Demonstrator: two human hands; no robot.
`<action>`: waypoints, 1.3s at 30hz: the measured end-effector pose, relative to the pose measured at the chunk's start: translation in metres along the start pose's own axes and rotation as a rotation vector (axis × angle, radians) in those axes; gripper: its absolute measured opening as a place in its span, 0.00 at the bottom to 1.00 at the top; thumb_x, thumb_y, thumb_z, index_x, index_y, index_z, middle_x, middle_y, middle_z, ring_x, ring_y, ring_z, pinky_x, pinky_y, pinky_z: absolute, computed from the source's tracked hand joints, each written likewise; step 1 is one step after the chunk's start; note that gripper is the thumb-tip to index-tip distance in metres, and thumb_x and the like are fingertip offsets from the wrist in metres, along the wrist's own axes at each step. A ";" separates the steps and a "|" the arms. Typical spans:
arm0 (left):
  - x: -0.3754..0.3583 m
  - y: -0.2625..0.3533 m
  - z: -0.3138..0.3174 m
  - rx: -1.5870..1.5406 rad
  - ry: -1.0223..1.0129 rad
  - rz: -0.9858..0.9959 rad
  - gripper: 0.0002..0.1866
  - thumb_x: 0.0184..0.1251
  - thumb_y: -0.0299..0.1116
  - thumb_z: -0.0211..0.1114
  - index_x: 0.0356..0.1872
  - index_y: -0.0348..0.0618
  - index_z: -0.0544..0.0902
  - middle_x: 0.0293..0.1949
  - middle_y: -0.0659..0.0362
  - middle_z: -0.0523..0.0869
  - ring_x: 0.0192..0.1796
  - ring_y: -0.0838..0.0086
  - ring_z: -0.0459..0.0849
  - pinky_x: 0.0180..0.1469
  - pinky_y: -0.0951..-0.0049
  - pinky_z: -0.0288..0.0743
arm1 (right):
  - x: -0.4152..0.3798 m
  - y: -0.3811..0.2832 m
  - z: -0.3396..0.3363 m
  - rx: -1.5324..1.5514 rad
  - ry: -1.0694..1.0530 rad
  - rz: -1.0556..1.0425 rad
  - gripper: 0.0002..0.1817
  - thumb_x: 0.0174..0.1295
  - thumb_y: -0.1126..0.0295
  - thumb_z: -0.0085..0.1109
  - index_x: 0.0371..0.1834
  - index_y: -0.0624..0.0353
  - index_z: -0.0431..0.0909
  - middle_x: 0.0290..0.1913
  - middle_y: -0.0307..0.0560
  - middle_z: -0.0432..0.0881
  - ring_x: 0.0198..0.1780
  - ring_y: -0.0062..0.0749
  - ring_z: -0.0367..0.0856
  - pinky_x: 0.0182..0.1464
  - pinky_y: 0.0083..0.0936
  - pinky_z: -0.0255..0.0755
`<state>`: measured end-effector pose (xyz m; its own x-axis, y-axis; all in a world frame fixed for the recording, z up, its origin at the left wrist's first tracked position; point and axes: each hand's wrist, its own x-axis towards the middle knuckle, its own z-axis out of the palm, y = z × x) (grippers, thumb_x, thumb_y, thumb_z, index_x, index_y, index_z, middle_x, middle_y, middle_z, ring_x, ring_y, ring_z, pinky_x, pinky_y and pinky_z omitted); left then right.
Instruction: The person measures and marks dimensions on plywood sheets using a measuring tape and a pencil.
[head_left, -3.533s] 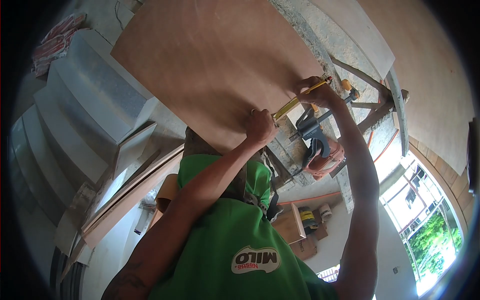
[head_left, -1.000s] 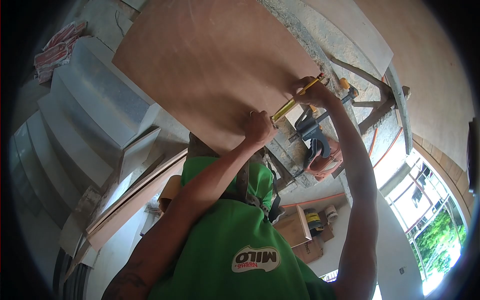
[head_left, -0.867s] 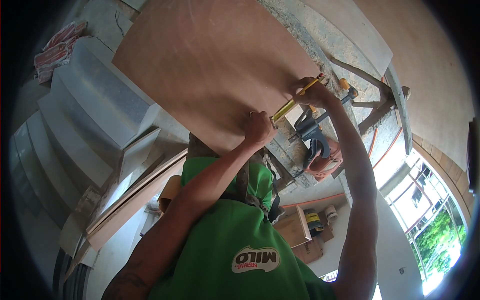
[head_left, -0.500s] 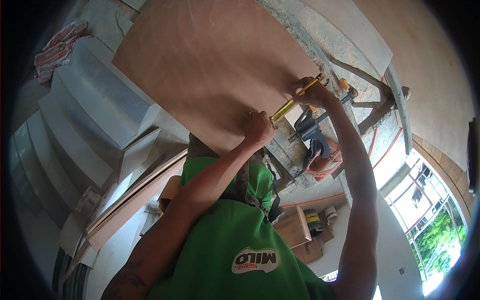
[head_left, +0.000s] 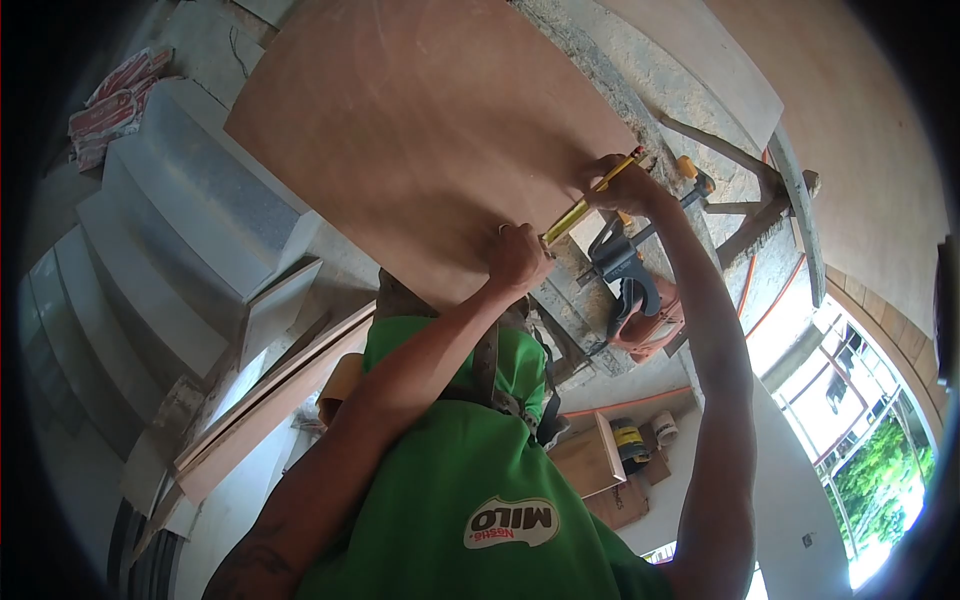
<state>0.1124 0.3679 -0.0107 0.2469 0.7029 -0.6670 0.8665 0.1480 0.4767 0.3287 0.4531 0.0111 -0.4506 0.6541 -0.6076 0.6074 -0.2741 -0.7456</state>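
Note:
A large brown wooden sheet [head_left: 400, 130] lies in front of me. Along its right edge stretches a yellow tape measure [head_left: 567, 222]. My left hand [head_left: 520, 258] is closed on the tape's near end, at the sheet's near right corner. Farther up the edge, my right hand [head_left: 622, 186] is closed around the tape's other part and a yellow pencil [head_left: 620, 168], whose reddish end points up and right. The fingertips of my right hand are partly hidden.
A black bar clamp [head_left: 622, 262] and an orange-red power tool [head_left: 652, 325] lie right of the sheet. Stair steps [head_left: 190, 190] descend at left. Long boards [head_left: 270, 390] lean below them. A wooden box [head_left: 590, 458] stands lower right, near a window.

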 end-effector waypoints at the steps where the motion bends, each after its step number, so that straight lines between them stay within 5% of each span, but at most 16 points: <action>1: 0.000 0.001 -0.002 -0.003 -0.017 -0.002 0.13 0.54 0.33 0.62 0.37 0.32 0.79 0.36 0.40 0.80 0.40 0.50 0.83 0.44 0.55 0.78 | -0.001 -0.002 0.000 -0.001 0.003 0.016 0.09 0.42 0.69 0.61 0.26 0.61 0.76 0.29 0.46 0.78 0.35 0.35 0.77 0.41 0.32 0.70; 13: 0.000 -0.009 0.016 0.058 0.131 0.072 0.14 0.53 0.35 0.63 0.36 0.34 0.79 0.36 0.40 0.79 0.37 0.51 0.83 0.41 0.56 0.78 | 0.000 -0.001 0.002 0.007 0.030 0.055 0.10 0.43 0.71 0.63 0.28 0.62 0.77 0.30 0.47 0.79 0.35 0.35 0.77 0.42 0.31 0.71; 39: 0.001 -0.008 0.008 0.017 0.052 0.059 0.16 0.60 0.39 0.60 0.33 0.32 0.78 0.35 0.37 0.79 0.36 0.49 0.82 0.41 0.54 0.77 | -0.001 -0.005 0.001 0.015 0.014 0.038 0.09 0.43 0.71 0.62 0.28 0.62 0.77 0.29 0.47 0.79 0.34 0.34 0.77 0.41 0.31 0.71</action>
<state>0.1097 0.3617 -0.0198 0.2754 0.7453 -0.6072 0.8583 0.0939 0.5045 0.3254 0.4531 0.0151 -0.4183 0.6531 -0.6313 0.6135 -0.3095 -0.7266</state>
